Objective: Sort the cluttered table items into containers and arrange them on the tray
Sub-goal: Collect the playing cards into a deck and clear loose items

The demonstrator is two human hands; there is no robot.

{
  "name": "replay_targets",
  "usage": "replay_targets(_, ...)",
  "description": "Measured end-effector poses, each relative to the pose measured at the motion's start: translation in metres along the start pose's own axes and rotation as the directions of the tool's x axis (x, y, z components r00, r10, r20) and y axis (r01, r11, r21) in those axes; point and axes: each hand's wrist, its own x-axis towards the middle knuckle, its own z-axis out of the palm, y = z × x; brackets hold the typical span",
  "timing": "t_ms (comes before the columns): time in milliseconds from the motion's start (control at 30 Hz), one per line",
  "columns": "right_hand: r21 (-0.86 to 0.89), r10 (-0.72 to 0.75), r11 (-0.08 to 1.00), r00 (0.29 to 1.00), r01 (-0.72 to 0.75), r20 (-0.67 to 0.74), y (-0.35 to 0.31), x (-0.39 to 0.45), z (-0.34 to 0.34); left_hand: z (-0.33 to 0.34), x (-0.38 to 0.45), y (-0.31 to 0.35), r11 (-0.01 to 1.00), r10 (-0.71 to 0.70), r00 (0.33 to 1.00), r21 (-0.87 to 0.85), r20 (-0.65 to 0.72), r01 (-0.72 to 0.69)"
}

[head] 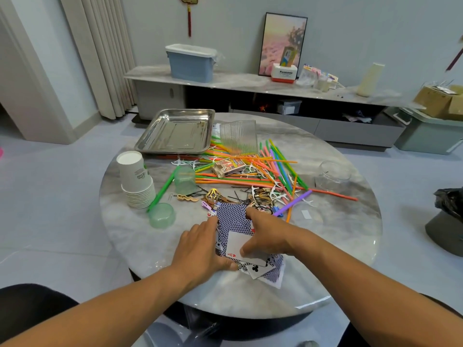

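Observation:
A loose heap of playing cards (231,221), mostly blue backs with an ace of hearts face up, lies at the near side of the round marble table (338,234). My left hand (200,246) presses against the heap's left edge, fingers straight, thumb under the near corner. On the right side of the heap my right hand (268,234) lies over the cards, with its thumb on the ace. Behind the cards lie hair clips and pins (218,196), white floss picks (275,194), coloured straws (250,176) and a card box (228,167). The steel tray (175,131) sits empty at the far left.
A stack of paper cups (136,179) stands at the left, with two green plastic cups (161,217) near it. A ribbed clear container (239,136) stands by the tray and a clear glass jar (333,175) lies at the right. A sideboard runs along the back wall.

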Motion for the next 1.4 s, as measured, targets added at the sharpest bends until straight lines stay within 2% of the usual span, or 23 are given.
replay_targets(400, 0.141, 0.019, 0.990, 0.999, -0.015, -0.028, 0.008, 0.005, -0.001, 0.003, 0.002, 0.005, 1.000, -0.026, 0.999, -0.009, -0.019, 0.026)
replay_targets(500, 0.147, -0.015, 0.989, 0.998, 0.024, -0.062, 0.006, 0.005, -0.003, 0.003, 0.005, 0.005, 0.999, -0.032, 0.999, -0.016, -0.038, 0.031)
replay_targets(533, 0.159, -0.039, 0.986, 0.995, 0.054, -0.096, 0.005, 0.006, -0.006, 0.001, 0.008, 0.006, 0.998, -0.035, 0.998, -0.056, -0.042, 0.033)
replay_targets(567, 0.175, -0.068, 0.980, 0.987, 0.093, -0.147, 0.003, 0.006, -0.009, -0.001, 0.010, 0.006, 0.985, -0.040, 0.999, -0.169, -0.033, 0.034)
replay_targets(633, 0.160, -0.138, 0.969, 0.952, 0.186, -0.272, -0.001, 0.007, -0.017, -0.007, 0.019, 0.008, 0.878, -0.028, 1.000, -0.478, 0.011, 0.030)
replay_targets(700, 0.085, -0.207, 0.963, 0.906, 0.254, -0.369, 0.000, 0.009, -0.019, -0.013, 0.030, 0.005, 0.778, -0.024, 1.000, -0.628, -0.018, 0.007)
replay_targets(767, 0.031, -0.227, 0.966, 0.901, 0.256, -0.370, 0.005, 0.011, -0.014, -0.019, 0.038, 0.005, 0.758, -0.027, 0.998, -0.652, -0.049, -0.012)
replay_targets(867, 0.006, -0.210, 0.975, 0.931, 0.222, -0.299, 0.012, 0.014, -0.005, -0.018, 0.043, 0.005, 0.736, 0.007, 1.000, -0.677, -0.025, -0.022)
replay_targets(1000, 0.000, -0.213, 0.974, 0.923, 0.225, -0.322, 0.020, 0.017, -0.004, -0.009, 0.043, 0.011, 0.772, 0.055, 0.998, -0.634, 0.006, -0.039)
replay_targets(1133, -0.020, -0.156, 0.988, 0.951, 0.156, -0.266, 0.025, 0.015, -0.006, -0.003, 0.043, 0.015, 0.784, 0.093, 0.995, -0.618, 0.036, -0.051)
replay_targets(1167, -0.005, -0.152, 0.988, 0.954, 0.156, -0.258, 0.025, 0.016, -0.006, -0.002, 0.043, 0.017, 0.789, 0.097, 0.995, -0.612, 0.038, -0.054)
replay_targets(1233, 0.135, -0.188, 0.965, 0.952, 0.224, -0.241, 0.025, 0.014, -0.004, 0.002, 0.042, 0.022, 0.789, 0.098, 0.995, -0.610, 0.015, -0.069)
replay_targets(1333, 0.357, -0.261, 0.873, 0.937, 0.332, -0.233, 0.025, 0.009, 0.001, 0.009, 0.042, 0.027, 0.783, 0.075, 0.997, -0.617, -0.024, -0.074)
replay_targets(1400, 0.493, -0.230, 0.798, 0.932, 0.345, -0.280, 0.021, 0.005, 0.006, 0.009, 0.042, 0.027, 0.792, 0.054, 0.998, -0.607, -0.026, -0.058)
